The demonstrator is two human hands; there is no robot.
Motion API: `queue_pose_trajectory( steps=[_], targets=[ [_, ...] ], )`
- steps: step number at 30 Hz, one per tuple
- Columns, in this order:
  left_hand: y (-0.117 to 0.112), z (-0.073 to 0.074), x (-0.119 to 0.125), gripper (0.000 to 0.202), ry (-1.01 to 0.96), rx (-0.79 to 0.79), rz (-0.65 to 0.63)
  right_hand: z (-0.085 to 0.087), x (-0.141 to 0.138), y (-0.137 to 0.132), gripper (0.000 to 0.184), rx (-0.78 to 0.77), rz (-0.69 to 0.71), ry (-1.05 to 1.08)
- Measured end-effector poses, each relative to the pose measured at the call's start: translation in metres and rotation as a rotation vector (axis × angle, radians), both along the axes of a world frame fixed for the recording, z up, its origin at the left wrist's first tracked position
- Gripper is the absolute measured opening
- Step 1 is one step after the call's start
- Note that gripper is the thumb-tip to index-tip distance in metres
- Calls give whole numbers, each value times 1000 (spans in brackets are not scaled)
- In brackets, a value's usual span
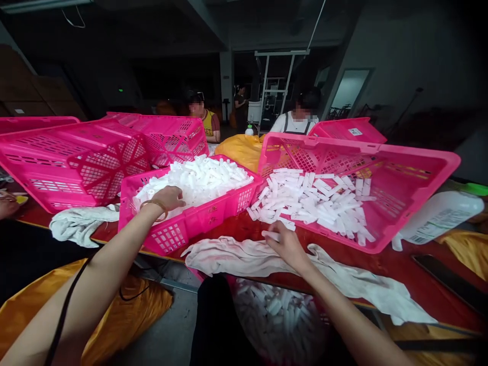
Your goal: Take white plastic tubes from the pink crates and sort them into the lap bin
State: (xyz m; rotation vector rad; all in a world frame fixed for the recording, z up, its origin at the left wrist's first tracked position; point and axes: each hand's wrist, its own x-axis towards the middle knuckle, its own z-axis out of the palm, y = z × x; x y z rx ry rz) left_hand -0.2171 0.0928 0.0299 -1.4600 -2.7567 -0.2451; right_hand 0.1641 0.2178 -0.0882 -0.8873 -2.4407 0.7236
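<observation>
My left hand (pixel 168 199) lies on a heap of white plastic tubes (pixel 198 178) in a pink plastic basket (pixel 168 239), its fingertips hidden among the tubes. A thin gold bangle circles that wrist. My right hand (pixel 286 247) pinches one white tube (pixel 270 236) above a white cloth (pixel 244 258). Just beyond it, a larger pink basket (pixel 396 203) lies tilted, with loose white tubes (pixel 308 201) spread inside. Below the table edge, another basket of white tubes (pixel 274 315) sits dimly, partly hidden by my body.
Tilted pink baskets (pixel 72 162) crowd the red table (pixel 385 269) at left. A white bottle (pixel 438 218) lies at right. Another person's hand (pixel 7 206) shows at the left edge. Two seated people and a yellow sack (pixel 236 150) are across the table.
</observation>
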Motion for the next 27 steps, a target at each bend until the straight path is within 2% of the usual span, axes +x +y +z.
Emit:
queue_pose_trajectory(
  steps=[1,3,4,6,8,11,14,16,19,22,23,25,27],
  targets=[
    [-6,3,6,23,16,26,-5,-1,19,-7,23,-191,28,139],
    [-23,10,29,29,35,182,-34,-8,52,-25,33,-527,91,302],
    [-33,12,47,31,17,292,-65,-12,66,-36,37,-644,108,327],
    [-51,7,94,32,-110,498,-160,-21,86,-61,39,-774,101,353],
    [-63,-9,150,30,-296,564,-248,-27,96,-84,33,-824,81,383],
    [-73,-47,230,25,-531,546,-339,-28,101,-106,30,-929,115,427],
    [-77,-83,287,19,-601,523,-430,-26,105,-115,30,-950,182,453],
    [-78,-101,308,17,-590,508,-537,-26,111,-119,27,-870,210,465],
    [-78,-117,323,17,-601,424,-670,-28,119,-127,20,-657,210,442],
    [-78,-129,332,22,-642,353,-688,-31,121,-134,15,-347,141,334],
    [-79,-133,333,28,-654,354,-694,-31,121,-136,15,-294,123,313],
    [-80,-138,333,40,-712,368,-698,-32,120,-135,16,-331,128,320],
    [-80,-140,327,41,-799,375,-657,-32,121,-133,18,-485,185,348]
  ],
)
